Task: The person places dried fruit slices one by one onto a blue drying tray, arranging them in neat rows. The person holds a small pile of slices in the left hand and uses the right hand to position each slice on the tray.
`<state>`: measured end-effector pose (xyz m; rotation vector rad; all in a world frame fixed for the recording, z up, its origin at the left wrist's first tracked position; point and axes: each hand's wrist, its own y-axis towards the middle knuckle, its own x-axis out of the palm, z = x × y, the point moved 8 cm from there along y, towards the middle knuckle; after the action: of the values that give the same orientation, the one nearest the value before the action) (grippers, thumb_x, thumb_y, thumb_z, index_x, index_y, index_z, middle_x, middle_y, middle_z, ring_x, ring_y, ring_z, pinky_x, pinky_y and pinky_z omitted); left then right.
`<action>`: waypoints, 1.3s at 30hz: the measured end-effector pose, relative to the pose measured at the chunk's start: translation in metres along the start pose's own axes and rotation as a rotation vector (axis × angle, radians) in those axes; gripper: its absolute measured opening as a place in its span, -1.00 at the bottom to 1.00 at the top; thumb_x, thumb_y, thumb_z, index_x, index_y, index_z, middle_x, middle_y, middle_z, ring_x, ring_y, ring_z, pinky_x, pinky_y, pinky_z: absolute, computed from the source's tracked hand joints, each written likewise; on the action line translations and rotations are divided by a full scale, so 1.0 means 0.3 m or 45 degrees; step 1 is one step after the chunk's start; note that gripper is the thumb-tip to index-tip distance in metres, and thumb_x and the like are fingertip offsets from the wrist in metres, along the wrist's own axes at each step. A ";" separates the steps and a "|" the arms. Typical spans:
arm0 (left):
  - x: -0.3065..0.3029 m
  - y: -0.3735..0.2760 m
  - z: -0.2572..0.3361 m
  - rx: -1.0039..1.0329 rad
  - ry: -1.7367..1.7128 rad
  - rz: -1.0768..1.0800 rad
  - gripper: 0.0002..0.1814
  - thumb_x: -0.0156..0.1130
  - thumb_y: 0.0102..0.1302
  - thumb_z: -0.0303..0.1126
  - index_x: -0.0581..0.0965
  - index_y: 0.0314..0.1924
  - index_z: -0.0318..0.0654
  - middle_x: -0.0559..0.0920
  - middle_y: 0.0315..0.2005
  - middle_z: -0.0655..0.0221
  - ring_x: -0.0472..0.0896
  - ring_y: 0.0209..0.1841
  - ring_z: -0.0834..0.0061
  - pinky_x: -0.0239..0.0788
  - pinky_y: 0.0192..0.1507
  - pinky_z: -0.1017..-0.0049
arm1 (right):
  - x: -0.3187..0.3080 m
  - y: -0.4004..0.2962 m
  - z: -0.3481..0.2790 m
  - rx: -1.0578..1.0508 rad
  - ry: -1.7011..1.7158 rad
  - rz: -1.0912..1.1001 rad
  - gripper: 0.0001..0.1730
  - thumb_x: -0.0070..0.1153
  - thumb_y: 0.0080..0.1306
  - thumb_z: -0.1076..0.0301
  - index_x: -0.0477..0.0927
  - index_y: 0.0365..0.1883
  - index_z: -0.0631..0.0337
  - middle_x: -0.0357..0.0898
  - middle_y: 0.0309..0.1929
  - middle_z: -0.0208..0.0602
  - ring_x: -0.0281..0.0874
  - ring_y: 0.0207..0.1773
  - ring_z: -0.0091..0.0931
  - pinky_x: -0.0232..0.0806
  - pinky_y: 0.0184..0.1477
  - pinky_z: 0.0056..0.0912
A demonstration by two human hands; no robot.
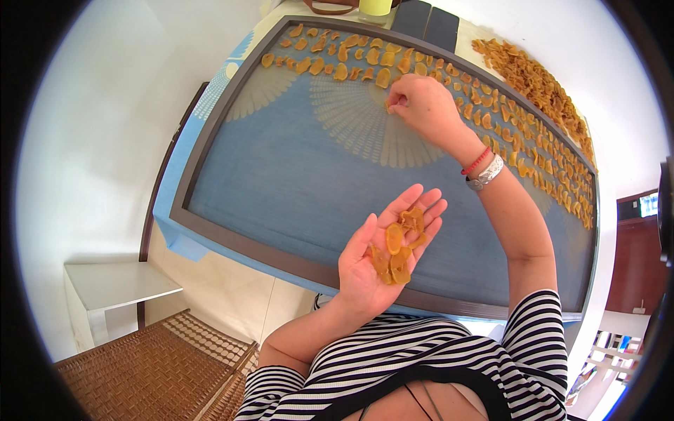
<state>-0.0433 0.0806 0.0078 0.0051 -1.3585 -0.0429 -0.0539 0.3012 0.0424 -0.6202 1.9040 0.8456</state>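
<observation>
My left hand (360, 271) is held palm up over the near part of a framed mesh screen (274, 179). Several translucent amber dried slices (394, 238) rest in its palm and on its fingers. Over the upper middle of the mesh, my right hand (427, 105) is bent down with thumb and fingertips pinched on a small slice (388, 107), mostly hidden by the fingers. Beside those fingertips, rows of similar slices (340, 71) lie spread along the screen's far side. The rows continue down its right side (518, 139).
Beyond the screen's far right edge lies a large heap of dried slices (537, 79). Dark flat panels (426, 23) and a yellow-labelled container (375, 10) stand behind the frame. A blue patterned cloth (181, 237) hangs at the left. Lower left are a woven seat (142, 363) and a white ledge (121, 284).
</observation>
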 end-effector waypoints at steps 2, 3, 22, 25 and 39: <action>-0.002 0.000 0.000 0.005 -0.061 -0.042 -0.32 -0.36 0.65 -0.07 0.08 0.57 -0.40 0.14 0.55 0.01 0.06 0.61 0.10 -0.22 0.65 0.20 | -0.021 0.000 0.019 0.055 0.072 0.023 -0.96 0.24 0.19 0.45 0.69 -0.39 0.19 0.68 -0.30 -0.25 0.66 -0.17 -0.24 0.49 -0.14 -0.15; -0.003 0.000 -0.001 0.002 -0.027 -0.024 -0.30 -0.33 0.64 -0.04 0.09 0.57 -0.39 0.13 0.55 0.00 0.05 0.61 0.08 -0.20 0.64 0.19 | -0.036 0.004 0.038 0.068 0.101 0.055 -0.95 0.24 0.20 0.45 0.69 -0.37 0.19 0.68 -0.29 -0.25 0.66 -0.17 -0.24 0.49 -0.13 -0.15; -0.006 -0.001 -0.004 -0.018 0.087 0.025 -0.26 -0.28 0.60 0.04 0.12 0.56 -0.36 0.15 0.54 -0.02 0.07 0.60 0.03 -0.16 0.63 0.17 | 0.031 0.005 0.026 -0.240 0.065 -0.040 -0.83 0.30 0.22 0.46 0.66 -0.21 0.22 0.65 -0.24 -0.27 0.62 -0.05 -0.26 0.47 0.01 -0.21; -0.007 -0.004 -0.004 -0.023 0.091 0.039 -0.26 -0.29 0.60 0.03 0.12 0.56 -0.36 0.16 0.54 -0.02 0.08 0.60 0.03 -0.16 0.63 0.17 | 0.032 0.002 0.024 -0.209 0.075 -0.039 -0.84 0.30 0.22 0.44 0.65 -0.22 0.23 0.64 -0.26 -0.26 0.63 -0.07 -0.26 0.47 -0.01 -0.21; -0.009 -0.002 -0.006 -0.020 0.081 0.022 -0.27 -0.31 0.61 0.02 0.12 0.56 -0.37 0.15 0.54 -0.03 0.09 0.60 0.02 -0.15 0.63 0.15 | 0.024 -0.012 0.005 -0.218 0.040 0.048 -0.86 0.28 0.22 0.46 0.65 -0.24 0.24 0.64 -0.25 -0.23 0.64 -0.12 -0.23 0.49 -0.06 -0.18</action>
<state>-0.0422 0.0799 0.0048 -0.0184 -1.2948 -0.0387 -0.0535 0.2996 0.0344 -0.7061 1.8892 1.0369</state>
